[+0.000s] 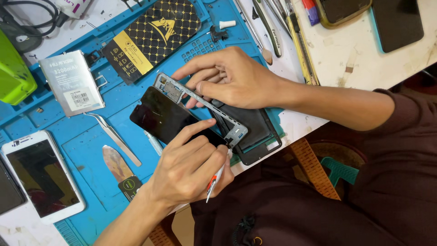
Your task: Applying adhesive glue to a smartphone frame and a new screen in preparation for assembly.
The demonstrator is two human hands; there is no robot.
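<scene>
Head view: the black screen (166,116) is half lifted off the phone frame (227,125), pinched by the left hand (186,168), which grips a tool (215,180); the frame is pressed down by the right hand (232,77); full separation remains.

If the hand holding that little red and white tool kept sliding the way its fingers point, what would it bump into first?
Probably the black screen panel its forefinger already rests on. That left hand points up-left; beyond the panel's edge lies the yellow-and-black packet, though depth is unclear.

A white worktop (359,50), scuffed and stained, fills the view from nine o'clock round to two o'clock, with a blue work mat (91,150) laid over its left part. Below the table edge, toward four o'clock, a woven orange-brown seat (314,168) shows in dim shadow.
</scene>
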